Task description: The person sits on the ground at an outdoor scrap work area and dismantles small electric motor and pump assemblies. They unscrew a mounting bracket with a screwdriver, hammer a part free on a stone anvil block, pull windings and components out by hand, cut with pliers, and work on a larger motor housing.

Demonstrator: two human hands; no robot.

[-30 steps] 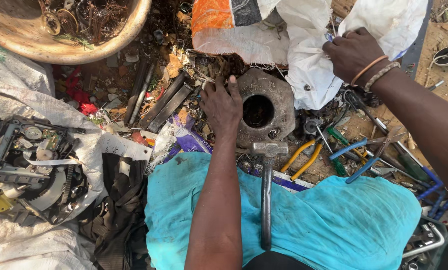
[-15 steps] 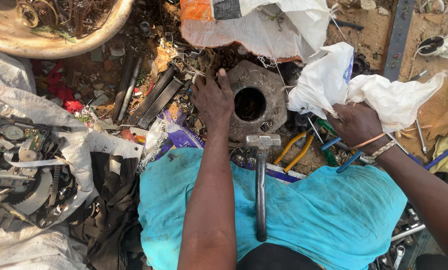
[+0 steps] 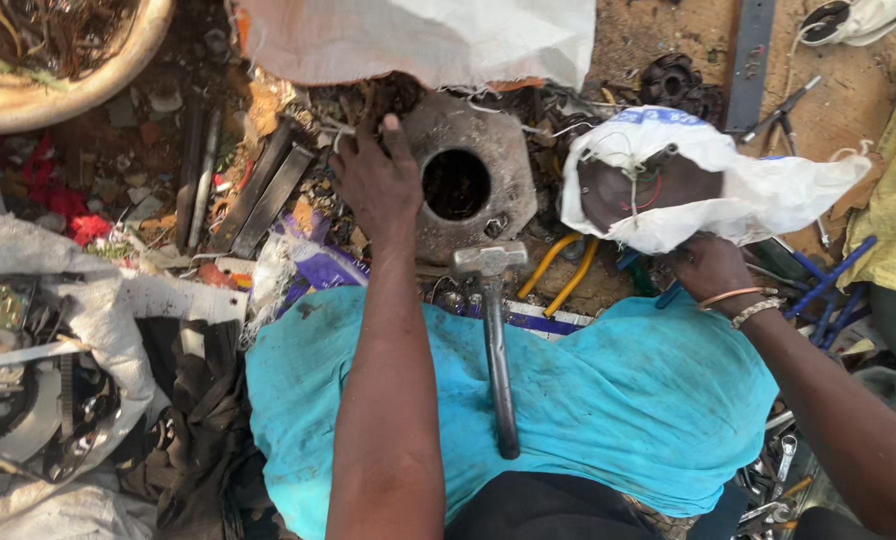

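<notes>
A large white woven sack (image 3: pixel 418 40) lies just above the grey metal block (image 3: pixel 463 185), and a purple and white wrapper (image 3: pixel 318 265) sits crumpled to the block's lower left. To the block's right, a smaller white sack with a blue band (image 3: pixel 748 195) is wrapped around a dark round motor part (image 3: pixel 633 190) with thin wires across its face. The block is many-sided, rusty grey, with a round dark hole in its middle, and rests on the littered ground. A hammer (image 3: pixel 493 330) lies below the block on turquoise cloth (image 3: pixel 618 390). The left hand (image 3: pixel 378 185) lies flat, fingers spread, on the block's left edge, gripping nothing. The right hand (image 3: pixel 708 268), bangles on the wrist, is curled under the smaller sack, holding it up.
</notes>
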